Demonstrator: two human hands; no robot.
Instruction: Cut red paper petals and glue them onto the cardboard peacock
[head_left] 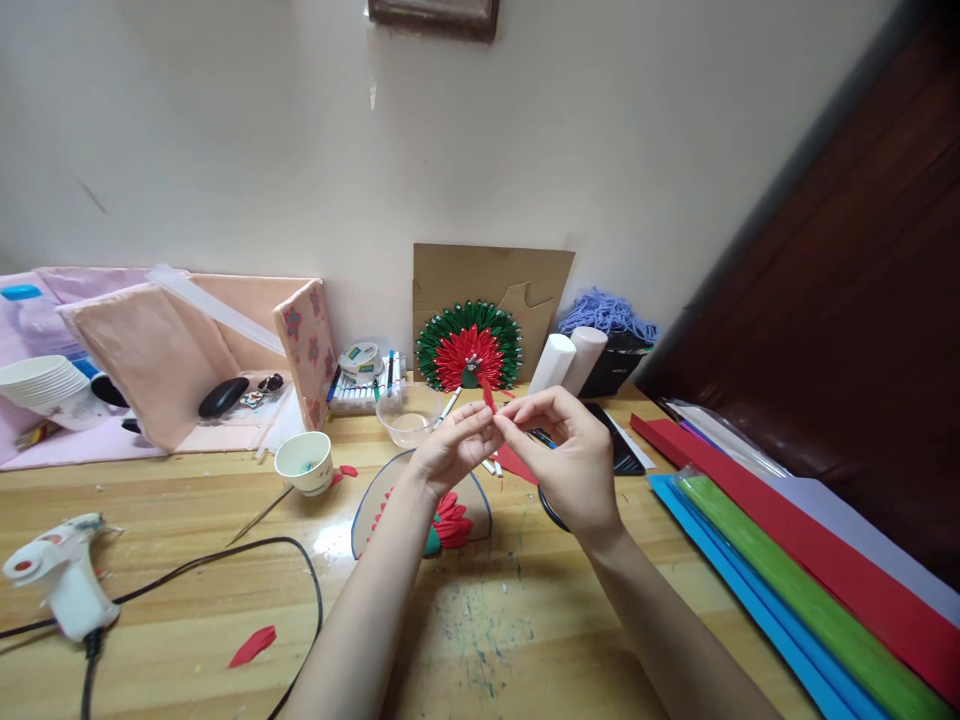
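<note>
My left hand (452,447) and my right hand (568,452) meet above the middle of the wooden table (187,520), fingertips pinched together on a small red paper petal (489,395) that sticks up between them. Below the hands lies a fan-shaped card (367,515) with a blue rim and several red petals (452,522) glued round a green centre. A finished red and green paper fan ornament (469,347) leans on a brown cardboard sheet (491,275) at the wall. A loose red petal (253,645) lies near the front edge.
A white glue gun (60,575) with a black cord (225,560) lies front left. A paper cup (304,462), a clear bowl (409,413) and a marker box (364,392) stand behind. Coloured paper sheets (795,570) run along the right. Stacked cups (45,385) sit far left.
</note>
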